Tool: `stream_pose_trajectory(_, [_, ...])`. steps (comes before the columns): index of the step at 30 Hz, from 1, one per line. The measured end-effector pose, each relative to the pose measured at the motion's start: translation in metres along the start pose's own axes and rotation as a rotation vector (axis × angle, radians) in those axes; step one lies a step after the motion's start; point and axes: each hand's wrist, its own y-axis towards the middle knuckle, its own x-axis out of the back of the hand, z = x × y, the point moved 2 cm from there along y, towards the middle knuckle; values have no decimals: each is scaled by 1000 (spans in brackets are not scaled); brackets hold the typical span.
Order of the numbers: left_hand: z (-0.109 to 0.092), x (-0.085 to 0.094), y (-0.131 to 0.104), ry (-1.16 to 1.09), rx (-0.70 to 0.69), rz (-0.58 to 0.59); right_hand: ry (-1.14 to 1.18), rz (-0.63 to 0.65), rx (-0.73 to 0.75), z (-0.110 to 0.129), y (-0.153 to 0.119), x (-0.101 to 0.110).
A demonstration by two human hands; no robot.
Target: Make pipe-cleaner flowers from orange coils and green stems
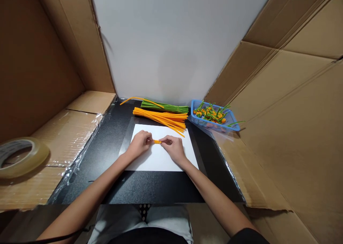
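A short, coiled-looking piece of orange pipe cleaner (157,142) spans the gap between my hands, just above a white sheet of paper (160,162). My left hand (139,142) pinches its left end between thumb and fingers. At the other end, the fingertips of my right hand (174,147) are closed on it. Behind the paper lies a bundle of orange pipe cleaners (160,117), some fanned out to the right. Farther back is a bundle of green pipe cleaners (168,107), with one loose orange stem (134,98) across its left end.
A blue plastic basket (193,117) at the back right holds several small orange and green pipe-cleaner pieces (211,113). On the left, a large roll of clear tape (40,156) lies on cardboard. Cardboard walls (294,122) flank the black tabletop (134,187).
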Motion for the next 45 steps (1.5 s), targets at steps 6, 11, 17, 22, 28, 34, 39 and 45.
stream_pose_trajectory(6, [-9, 1, 8, -150, 228, 15, 49, 51, 29, -3, -3, 4])
stream_pose_trajectory(11, [-11, 0, 7, -102, 227, 19, 84, 70, 31, -5, -6, 6])
stream_pose_trajectory(17, [-10, 4, 12, -60, 243, 55, 56, 43, -15, -5, -2, 5])
stream_pose_trajectory(22, [-10, 11, 18, 23, 207, 64, 19, -40, -29, -6, 16, -2])
stream_pose_trajectory(28, [-8, 4, 20, 27, 142, 24, 55, -13, -22, -7, 44, -24])
stream_pose_trajectory(34, [8, -6, 29, -306, 100, -5, 98, -69, -47, -5, 43, -29])
stream_pose_trajectory(39, [21, -13, 33, -527, 212, 1, 118, -53, -90, -2, 39, -25])
stream_pose_trajectory(45, [14, -19, 27, -475, 247, -87, 18, 12, -47, 3, 45, -6])
